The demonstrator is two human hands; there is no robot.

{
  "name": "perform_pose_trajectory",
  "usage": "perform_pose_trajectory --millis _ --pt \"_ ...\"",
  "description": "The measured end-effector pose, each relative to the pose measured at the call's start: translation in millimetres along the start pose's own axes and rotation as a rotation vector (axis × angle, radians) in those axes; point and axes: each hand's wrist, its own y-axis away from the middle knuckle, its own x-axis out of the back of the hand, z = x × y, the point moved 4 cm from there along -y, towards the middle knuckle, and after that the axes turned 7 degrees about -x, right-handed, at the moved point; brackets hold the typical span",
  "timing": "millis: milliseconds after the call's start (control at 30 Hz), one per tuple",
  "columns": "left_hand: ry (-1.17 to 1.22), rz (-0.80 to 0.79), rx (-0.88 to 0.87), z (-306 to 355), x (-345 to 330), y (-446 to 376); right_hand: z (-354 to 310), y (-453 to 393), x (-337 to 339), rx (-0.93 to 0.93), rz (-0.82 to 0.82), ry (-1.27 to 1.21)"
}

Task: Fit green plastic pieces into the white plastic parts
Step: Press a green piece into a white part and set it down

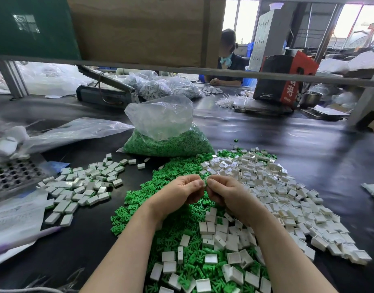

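A small green piece [205, 182] sits pinched between the fingertips of both hands, held above the heap in the middle of the view; most of it is covered by the fingers, so whether a white part is joined to it cannot be made out. The left hand [182, 192] curls its fingers and thumb round the piece from one side, and the right hand [226, 193] pinches it from the other, the two hands touching at the tips. Below them lies a spread of loose green pieces [139, 206] on the dark surface [308, 149], running under the forearms and off the bottom edge. Mixed into it and fanning out to the right is a pile of white parts [287, 199], some with their hollow side up. To the left, apart from the heap, is a smaller cluster of white parts [84, 187], a few showing green at an edge. Behind the heap stands a clear bag of green pieces [167, 142], its top open and crumpled. At the far left a perforated metal tray [15, 176] is blurred and cut off by the edge, with crumpled plastic sheeting [72, 130] beside it. Across the surface another person [228, 60] sits, partly hidden by a cardboard panel [139, 28].
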Motion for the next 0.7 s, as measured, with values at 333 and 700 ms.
perform_pose_trajectory --millis 333,700 --pt "-0.049 -0.035 -0.005 -4.9 1.3 0.7 0.8 -1.2 1.4 0.029 -0.005 0.155" --pt "-0.113 -0.043 -0.014 -7.6 2.8 -0.1 0.5 -1.2 2.5 0.043 -0.001 0.237"
